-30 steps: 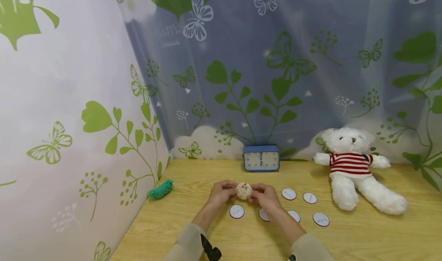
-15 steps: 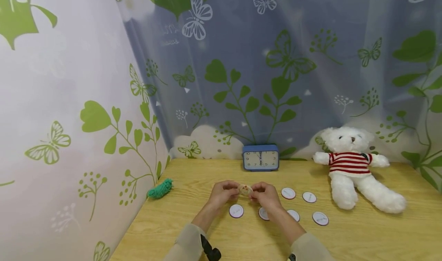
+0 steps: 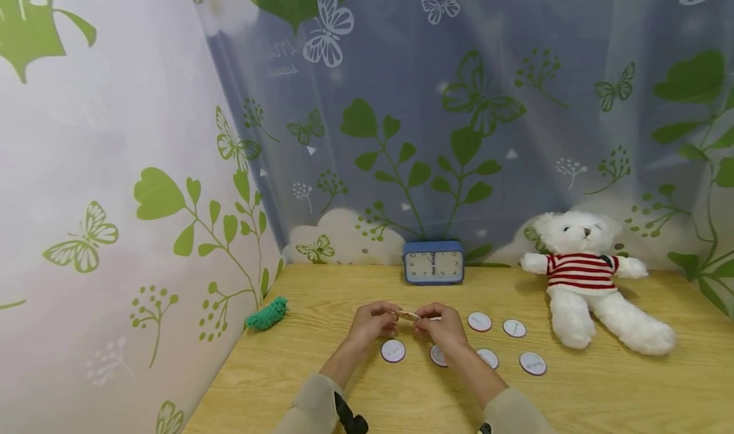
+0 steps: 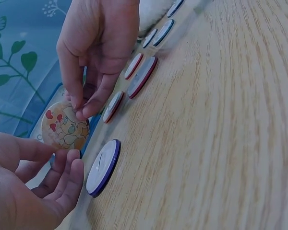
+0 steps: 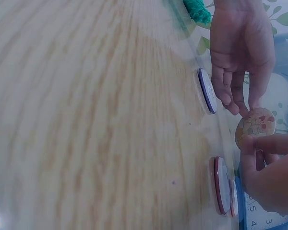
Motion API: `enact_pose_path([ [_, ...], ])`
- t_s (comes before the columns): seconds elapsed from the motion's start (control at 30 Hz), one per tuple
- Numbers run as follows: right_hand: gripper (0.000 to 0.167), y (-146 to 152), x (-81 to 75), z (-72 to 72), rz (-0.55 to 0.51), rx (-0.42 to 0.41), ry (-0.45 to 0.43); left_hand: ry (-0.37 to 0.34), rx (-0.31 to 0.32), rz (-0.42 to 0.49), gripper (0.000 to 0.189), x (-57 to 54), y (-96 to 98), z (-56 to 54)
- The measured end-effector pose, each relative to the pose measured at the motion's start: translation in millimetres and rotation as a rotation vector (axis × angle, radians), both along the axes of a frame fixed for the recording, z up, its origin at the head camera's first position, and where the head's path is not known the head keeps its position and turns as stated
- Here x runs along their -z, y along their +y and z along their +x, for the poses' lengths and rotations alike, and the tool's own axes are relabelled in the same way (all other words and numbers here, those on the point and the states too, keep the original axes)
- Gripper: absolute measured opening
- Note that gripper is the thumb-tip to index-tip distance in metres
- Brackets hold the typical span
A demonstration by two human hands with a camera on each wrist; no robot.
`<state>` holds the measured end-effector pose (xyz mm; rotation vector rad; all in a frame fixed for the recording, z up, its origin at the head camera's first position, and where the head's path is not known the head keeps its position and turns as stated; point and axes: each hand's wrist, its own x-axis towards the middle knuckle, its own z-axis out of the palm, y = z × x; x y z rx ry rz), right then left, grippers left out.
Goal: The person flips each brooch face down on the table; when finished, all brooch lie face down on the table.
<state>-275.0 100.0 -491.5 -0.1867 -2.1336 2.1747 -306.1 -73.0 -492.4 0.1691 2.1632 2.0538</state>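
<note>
Between my two hands is a round button badge (image 3: 409,316) with a cartoon print and red hearts on its face, seen in the left wrist view as a full disc (image 4: 65,128). My left hand (image 3: 369,325) pinches one edge between thumb and fingers. The opposite edge is pinched by my right hand (image 3: 444,327). From the head camera the badge appears nearly edge-on, held above the table. Just below the hands a purple-rimmed badge (image 3: 393,351) lies back up, its pin showing. Another badge (image 3: 438,356) is partly hidden by the right hand.
Several more badges lie pin side up to the right, such as a red-rimmed badge (image 3: 479,322). A blue alarm clock (image 3: 434,265) stands behind the hands. A white teddy bear (image 3: 582,281) sits at right, and green yarn (image 3: 267,314) lies by the left wall.
The held badge has tilted from nearly face-on to nearly edge-on in the head view. Both hands stay in about the same place, still pinching it.
</note>
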Motion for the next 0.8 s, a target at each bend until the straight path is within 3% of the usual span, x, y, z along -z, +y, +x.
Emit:
enact_pose_path([
  [0.4, 0.010, -1.8, -0.8, 1.6, 0.044, 0.009, -0.005, -0.024, -0.017, -0.034, 0.024, 3.3, 1.1, 1.4],
  [0.8, 0.022, -4.1, -0.7, 5.3, 0.151, 0.001, -0.040, 0.010, -0.061, 0.020, 0.021, 6.7, -2.3, -0.8],
])
